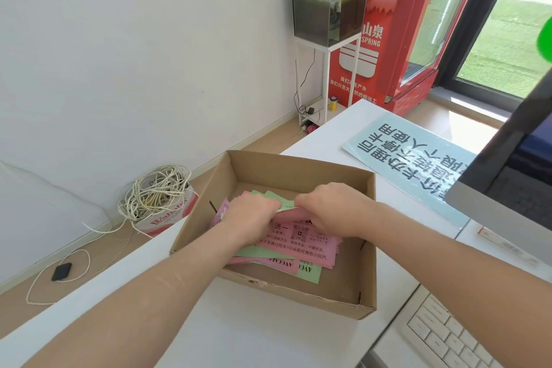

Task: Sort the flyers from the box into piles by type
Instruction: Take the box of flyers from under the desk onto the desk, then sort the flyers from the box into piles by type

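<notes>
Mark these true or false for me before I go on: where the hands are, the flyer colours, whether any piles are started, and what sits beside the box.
1. The left hand and the right hand are both inside the cardboard box, on the flyers. True.
2. Every flyer is pink. False: green flyers lie among pink flyers.
3. Sorted piles lie on the table outside the box. False: all the flyers in view are in the box.
4. A keyboard lies right of the box. True.
</notes>
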`<state>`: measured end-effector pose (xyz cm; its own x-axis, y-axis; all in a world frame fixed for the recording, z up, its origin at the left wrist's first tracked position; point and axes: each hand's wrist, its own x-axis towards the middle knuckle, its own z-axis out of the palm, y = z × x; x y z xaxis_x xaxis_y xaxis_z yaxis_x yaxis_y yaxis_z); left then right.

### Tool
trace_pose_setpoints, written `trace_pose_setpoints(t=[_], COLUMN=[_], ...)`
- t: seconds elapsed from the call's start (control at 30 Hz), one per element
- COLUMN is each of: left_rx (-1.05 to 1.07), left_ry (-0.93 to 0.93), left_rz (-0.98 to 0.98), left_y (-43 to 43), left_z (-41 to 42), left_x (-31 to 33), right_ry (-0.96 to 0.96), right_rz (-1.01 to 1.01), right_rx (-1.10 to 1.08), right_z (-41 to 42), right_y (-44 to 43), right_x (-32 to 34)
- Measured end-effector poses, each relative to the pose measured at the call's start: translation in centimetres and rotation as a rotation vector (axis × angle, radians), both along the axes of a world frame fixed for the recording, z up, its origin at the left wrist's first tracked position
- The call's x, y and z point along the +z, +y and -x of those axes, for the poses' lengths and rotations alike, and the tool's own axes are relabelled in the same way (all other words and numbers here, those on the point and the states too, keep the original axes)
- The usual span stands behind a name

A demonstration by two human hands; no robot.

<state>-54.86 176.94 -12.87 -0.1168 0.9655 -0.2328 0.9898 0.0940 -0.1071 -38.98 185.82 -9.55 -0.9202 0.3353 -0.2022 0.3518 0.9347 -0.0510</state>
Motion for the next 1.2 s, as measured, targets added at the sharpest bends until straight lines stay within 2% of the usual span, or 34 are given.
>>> trace_pose_setpoints(t=[0.07, 0.17, 0.2, 0.3, 0.4, 0.5, 0.6, 0.73, 0.8, 0.87, 0.93, 1.0, 1.07, 1.2], left_rx=[-0.011, 0.029, 0.056, 0.132, 0.151, 0.142, 0.163, 0.235, 0.329, 0.476, 0.572, 0.59, 0.581, 0.439], left_ry=[-0.015, -0.09, -0.116, -0.174, -0.199, 0.006, 0.073, 0.217, 0.157, 0.032, -0.059, -0.16, -0.213, -0.304], left_rz=[-0.103, -0.299, -0.383, -0.579, -0.694, -0.795, -0.83, -0.643, -0.549, -0.298, -0.121, -0.065, -0.114, -0.533], left_y=[-0.1, -1.3, -2.2, -6.0, -11.7, -19.0, -26.9, -34.4, -36.5, -37.6, -38.4, -39.1, -38.7, -34.9], left_z=[0.6, 0.8, 0.7, 1.1, 2.2, 3.1, 3.3, 2.4, 1.9, 0.8, -0.3, -0.6, -0.4, 0.4], left_x=[1.4, 5.5, 7.2, 12.3, 15.6, 16.2, 12.6, 3.9, -0.6, -3.5, -4.5, -4.6, -3.3, -0.6], right_ry=[0.126, 0.463, 0.554, 0.776, 0.898, 0.896, 0.827, 0.733, 0.65, 0.56, 0.475, 0.374, 0.363, 0.571], right_rz=[0.135, 0.45, 0.489, 0.526, 0.589, 0.563, 0.416, 0.34, 0.391, 0.388, 0.372, 0.37, 0.356, 0.18], right_rx=[-0.097, -0.313, -0.332, -0.278, -0.163, 0.034, 0.2, 0.278, 0.222, 0.13, 0.048, 0.004, -0.037, -0.109], right_z=[-0.5, -2.0, -2.6, -3.4, -2.5, -0.6, 1.8, 5.2, 6.3, 6.5, 6.1, 5.1, 3.9, 1.5], right_y=[0.3, 0.3, 0.2, -1.2, -4.3, -9.2, -14.3, -19.3, -20.9, -22.3, -23.5, -24.4, -24.8, -22.9], right_x=[1.8, 5.1, 6.2, 8.8, 10.3, 10.2, 7.5, 1.1, -1.6, -3.5, -4.0, -3.9, -3.1, -0.9])
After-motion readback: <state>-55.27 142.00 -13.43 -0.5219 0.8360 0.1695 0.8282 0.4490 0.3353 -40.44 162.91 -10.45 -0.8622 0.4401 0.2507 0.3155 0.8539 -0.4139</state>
